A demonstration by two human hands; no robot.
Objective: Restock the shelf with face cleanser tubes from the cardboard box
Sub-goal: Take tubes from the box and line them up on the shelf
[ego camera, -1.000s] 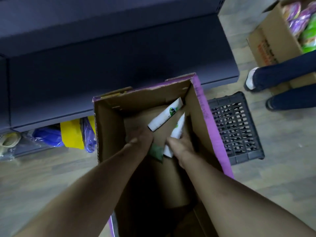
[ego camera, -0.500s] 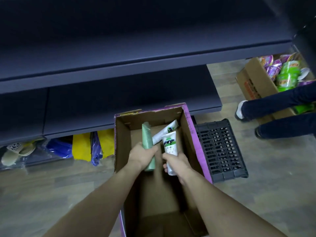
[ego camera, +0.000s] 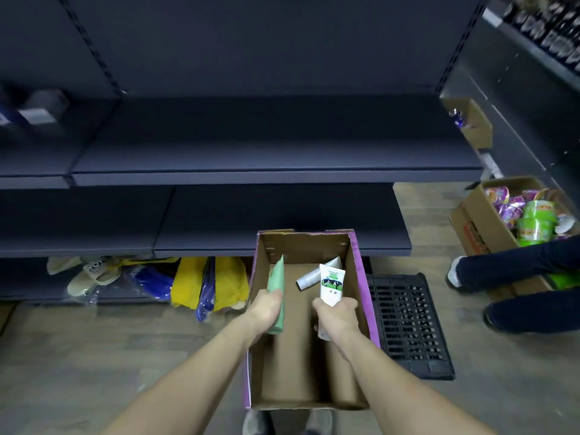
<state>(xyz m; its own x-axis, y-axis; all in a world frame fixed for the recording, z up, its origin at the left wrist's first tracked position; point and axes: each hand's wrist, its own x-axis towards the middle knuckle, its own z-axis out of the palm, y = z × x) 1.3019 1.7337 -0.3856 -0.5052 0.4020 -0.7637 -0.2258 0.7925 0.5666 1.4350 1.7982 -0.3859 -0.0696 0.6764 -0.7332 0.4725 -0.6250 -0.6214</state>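
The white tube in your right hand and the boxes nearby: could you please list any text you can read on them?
White tube gripped by the right hand: print above and below a green picture, too blurred to read.
Green tube in the left hand: no text visible.
Cardboard box: no print visible.
Snack carton at right: red lettering, too blurred to read.
Nothing here is legible.

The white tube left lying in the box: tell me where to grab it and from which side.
Grip the white tube around its round lower body near the cap end, coming straight down from above. It lies slanted on the box floor, flat tail toward the right wall, so the cap end has more open room around it.
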